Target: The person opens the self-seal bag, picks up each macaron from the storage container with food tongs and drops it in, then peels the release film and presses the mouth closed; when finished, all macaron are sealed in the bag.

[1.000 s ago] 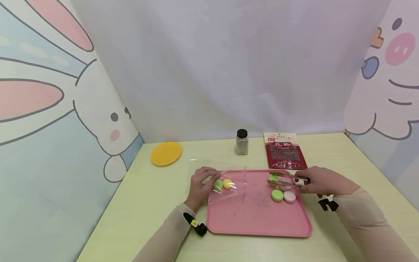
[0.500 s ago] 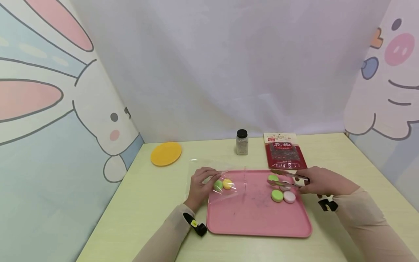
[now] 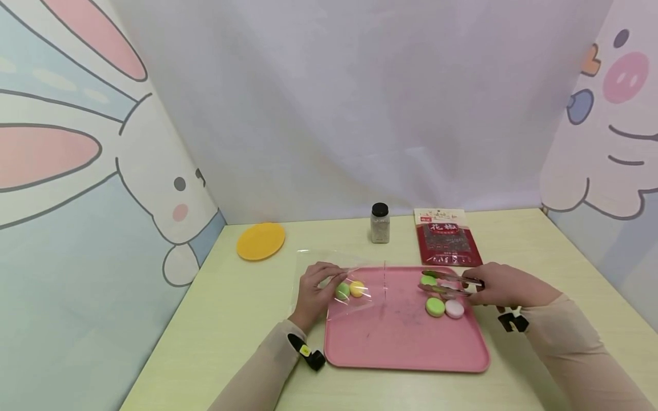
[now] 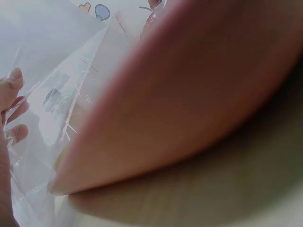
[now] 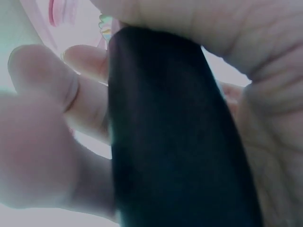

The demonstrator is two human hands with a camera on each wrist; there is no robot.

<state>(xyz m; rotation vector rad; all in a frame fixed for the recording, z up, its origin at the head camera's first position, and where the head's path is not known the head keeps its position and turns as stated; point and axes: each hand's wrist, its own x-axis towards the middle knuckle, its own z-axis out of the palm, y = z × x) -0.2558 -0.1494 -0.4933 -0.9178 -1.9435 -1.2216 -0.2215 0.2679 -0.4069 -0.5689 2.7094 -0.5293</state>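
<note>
My left hand pinches a clear plastic bag over the tray's left edge. A green macaron and a yellow macaron show through the film. My right hand grips tongs, whose black handle fills the right wrist view. The tongs' tips stand either side of another green macaron; whether they touch it, I cannot tell. One pink macaron lies partly hidden under the tongs. Just in front sit a green macaron and a pale pink macaron.
The pink tray lies on a pale wooden table. Behind it stand a black-capped spice jar and a red spice packet. A yellow plate is at the back left. Cartoon-printed walls enclose the table.
The tongs' tips spread a little half a second ago and are now slightly closer together around the far green macaron. My left hand and the bag stay put.
</note>
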